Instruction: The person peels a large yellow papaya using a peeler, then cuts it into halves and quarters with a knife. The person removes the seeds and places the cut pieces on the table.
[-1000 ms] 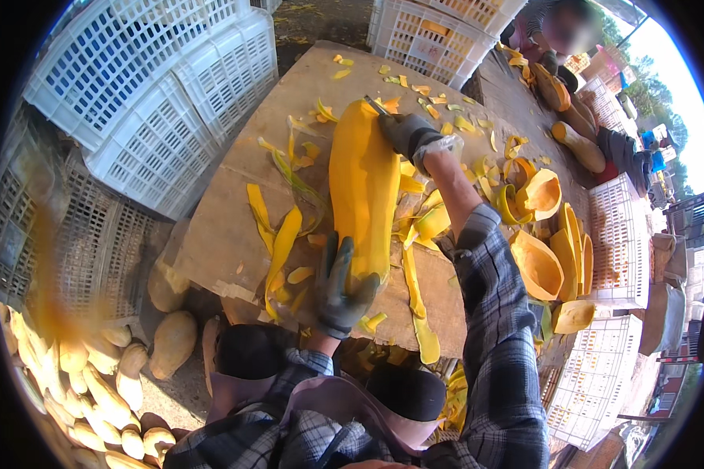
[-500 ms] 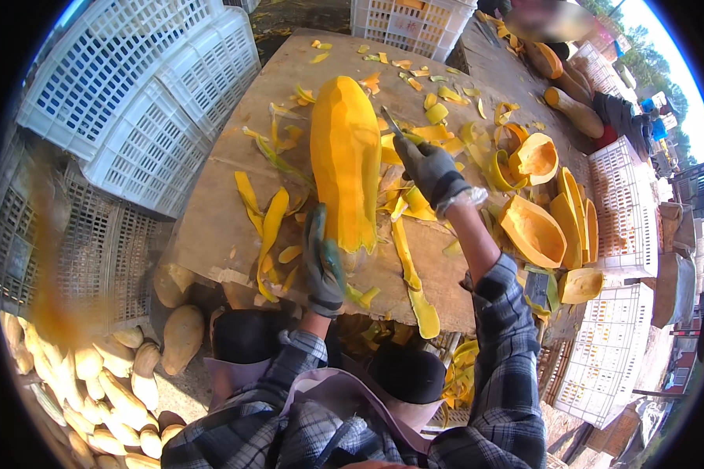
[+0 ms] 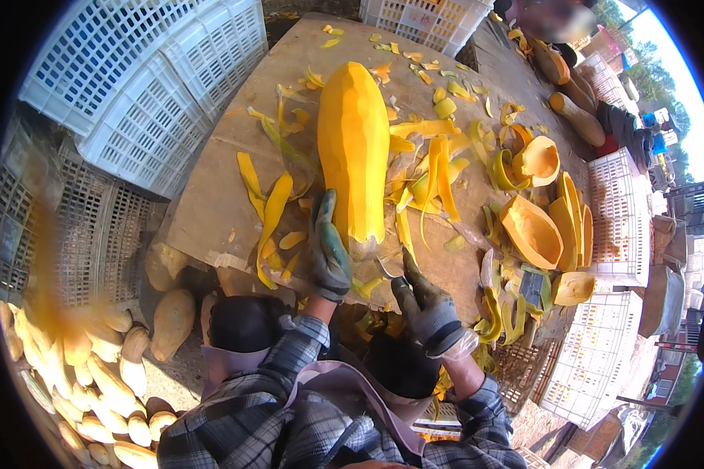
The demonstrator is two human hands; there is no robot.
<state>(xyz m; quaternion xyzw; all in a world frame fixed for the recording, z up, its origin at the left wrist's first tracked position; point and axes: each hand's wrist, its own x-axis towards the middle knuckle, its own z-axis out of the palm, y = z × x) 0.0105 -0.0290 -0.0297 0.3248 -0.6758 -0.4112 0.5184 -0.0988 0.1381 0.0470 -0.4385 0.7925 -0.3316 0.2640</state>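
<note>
A large peeled yellow squash (image 3: 352, 141) lies lengthwise on a worn board (image 3: 242, 141), peel strips (image 3: 278, 203) scattered around it. Against the lower left side of the squash is my gloved left hand (image 3: 328, 250), its fingers stretched out. My gloved right hand (image 3: 429, 309) is closed on a metal-bladed peeler (image 3: 387, 267), just below the squash's near end at the right. The peeler's handle is mostly hidden by my fingers. To the right lie cut, hollowed squash pieces (image 3: 530, 228).
White crates stand at left (image 3: 180, 86), back (image 3: 414, 19) and right (image 3: 587, 367). Dark crates (image 3: 94, 242) are at left. Whole squash (image 3: 113, 383) are heaped at lower left. A blurred co-worker (image 3: 551, 19) is at the back right, beside more squash (image 3: 575, 117).
My right hand with the peeler has come down from the squash's far end to below its near end. My left hand remains at the squash's side. More peel lies at the right.
</note>
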